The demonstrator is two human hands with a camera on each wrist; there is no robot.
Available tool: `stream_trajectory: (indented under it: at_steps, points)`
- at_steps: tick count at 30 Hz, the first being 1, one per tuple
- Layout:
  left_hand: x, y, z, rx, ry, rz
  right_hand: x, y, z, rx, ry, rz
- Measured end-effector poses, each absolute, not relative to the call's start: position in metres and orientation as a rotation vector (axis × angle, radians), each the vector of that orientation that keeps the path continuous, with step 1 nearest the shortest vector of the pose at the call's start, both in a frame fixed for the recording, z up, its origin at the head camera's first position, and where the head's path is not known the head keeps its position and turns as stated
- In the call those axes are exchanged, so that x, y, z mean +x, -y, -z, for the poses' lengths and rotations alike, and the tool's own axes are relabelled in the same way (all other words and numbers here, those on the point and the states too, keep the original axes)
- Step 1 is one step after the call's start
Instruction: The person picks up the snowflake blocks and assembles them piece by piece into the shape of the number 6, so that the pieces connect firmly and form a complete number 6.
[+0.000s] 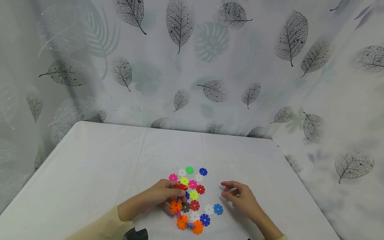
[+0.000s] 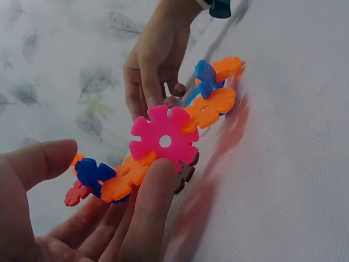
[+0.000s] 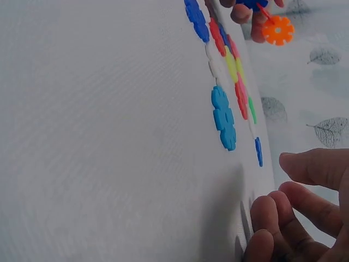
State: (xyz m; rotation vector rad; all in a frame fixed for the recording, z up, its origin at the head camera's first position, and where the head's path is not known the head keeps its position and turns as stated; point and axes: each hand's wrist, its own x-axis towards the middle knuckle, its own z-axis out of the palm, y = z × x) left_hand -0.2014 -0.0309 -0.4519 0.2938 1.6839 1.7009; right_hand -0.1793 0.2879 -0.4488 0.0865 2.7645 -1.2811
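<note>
My left hand (image 1: 159,193) holds a chain of notched plastic flower discs between thumb and fingers. The chain has a red disc at the fingers, then orange discs (image 1: 175,206) joined by pink and blue ones, curving toward the table's near side. In the left wrist view, a pink disc (image 2: 147,139) faces the camera upright, slotted between orange discs. To the right, my right hand (image 1: 242,199) hovers over the table with loosely bent fingers and nothing in its grasp. A light blue disc (image 1: 218,209) lies nearest to it. Fingers hide part of the chain's held end.
Several loose discs lie flat around the chain, among them a green disc (image 1: 189,170), a yellow disc (image 1: 193,195) and a dark blue disc (image 1: 205,220). A white cloth covers the table (image 1: 114,156). Behind it hangs a leaf-patterned curtain (image 1: 162,76).
</note>
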Motion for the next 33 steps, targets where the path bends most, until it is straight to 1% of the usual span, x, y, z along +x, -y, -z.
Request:
stream_trajectory:
  at_steps: [7,19,33]
  points:
    - [-0.202,0.029,0.453,0.318,-1.714,-1.711,-0.177,-0.292,0.445,0.038,-2.684,1.184]
    - [-0.201,0.029,0.454,0.318,-1.738,-1.708,-0.175,-0.299,0.441,-0.195,-2.562,1.062]
    - [-0.200,0.028,0.455,0.352,-1.805,-1.717,-0.175,-0.285,0.440,-0.225,-2.631,0.952]
